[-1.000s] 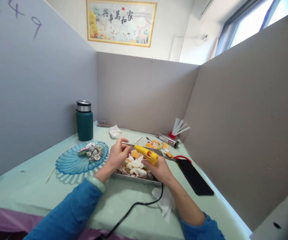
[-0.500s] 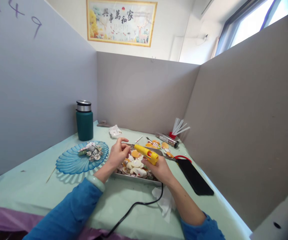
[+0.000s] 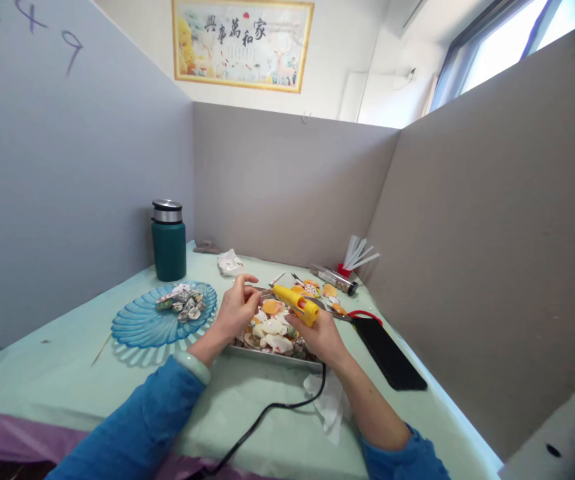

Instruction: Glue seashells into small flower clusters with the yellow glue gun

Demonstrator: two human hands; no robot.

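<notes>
My right hand (image 3: 323, 340) is closed around a yellow glue gun (image 3: 294, 303), whose nozzle points left toward my other hand. A black cord (image 3: 272, 407) runs from it down to the table's front edge. My left hand (image 3: 240, 308) is pinched just left of the nozzle; whatever sits between its fingertips is too small to make out. Below both hands lies a shallow metal tray (image 3: 272, 360) heaped with seashells (image 3: 274, 328), white and orange. Left of my left hand, a blue scalloped plate (image 3: 134, 323) bears a cluster of small shells (image 3: 182, 303).
A green bottle (image 3: 168, 250) stands at the back left. Toward the right lie red-handled scissors (image 3: 366, 315), a black phone (image 3: 390, 353), a clear tube (image 3: 334, 279) and glue sticks (image 3: 357, 255) in a red holder. A crumpled tissue (image 3: 332, 403) lies in front. Grey partitions (image 3: 292, 187) enclose the table.
The glue gun in my right hand has shifted slightly right, its nozzle drawing a little away from my left fingertips. My left hand has stayed nearly still.
</notes>
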